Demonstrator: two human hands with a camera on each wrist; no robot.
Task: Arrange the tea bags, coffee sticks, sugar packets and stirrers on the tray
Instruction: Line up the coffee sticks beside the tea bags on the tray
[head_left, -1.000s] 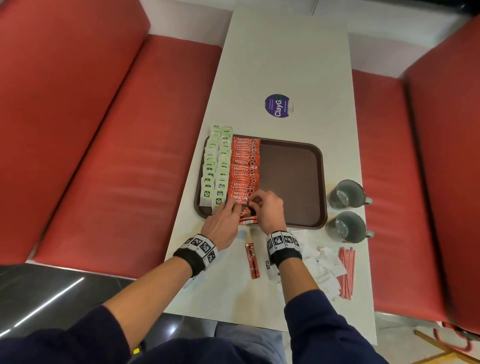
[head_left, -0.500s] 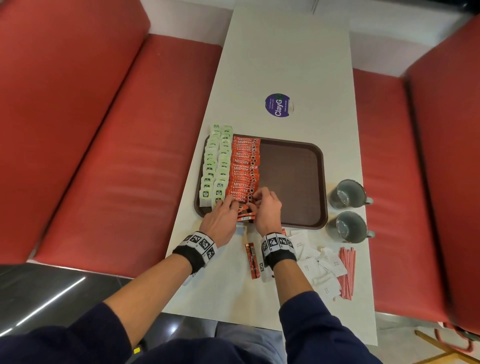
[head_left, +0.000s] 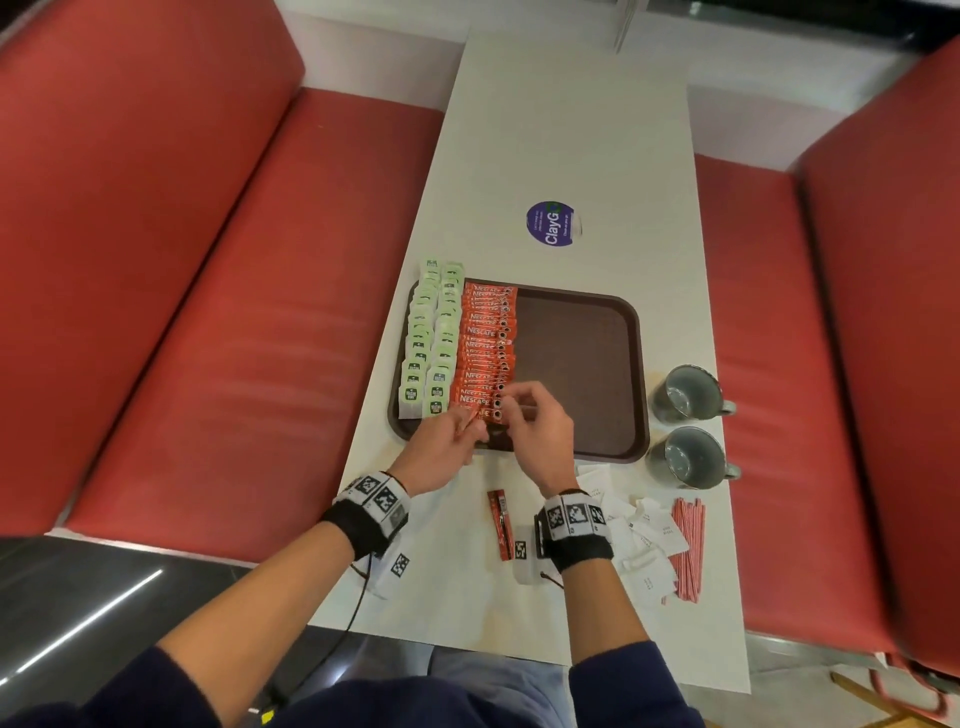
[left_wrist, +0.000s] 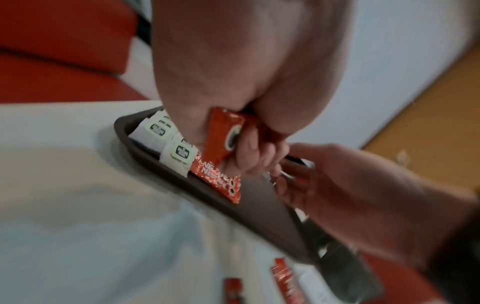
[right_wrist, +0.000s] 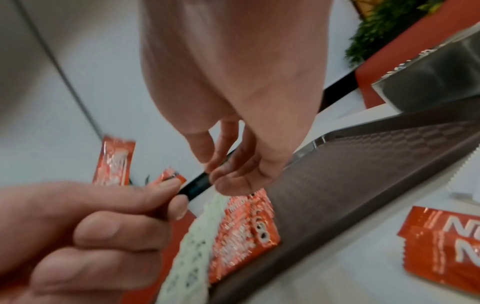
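White counter (head_left: 561, 130), flanked by red benches (head_left: 197, 322). Brown tray (head_left: 582, 364) just beyond both hands, holding green tea bags (head_left: 431, 343) beyond the left hand (head_left: 441, 449) and a row of Nescafé coffee sticks (head_left: 485, 348) between the two hands' fingertips. Left hand curled around one coffee stick (left_wrist: 224, 135) above the tray's near edge. Right hand (head_left: 540, 436) loosely curled, fingertips at the row's near end; grasp cannot be told. Sugar packets (head_left: 644, 540) and red stirrers (head_left: 688, 545) right of the right wrist.
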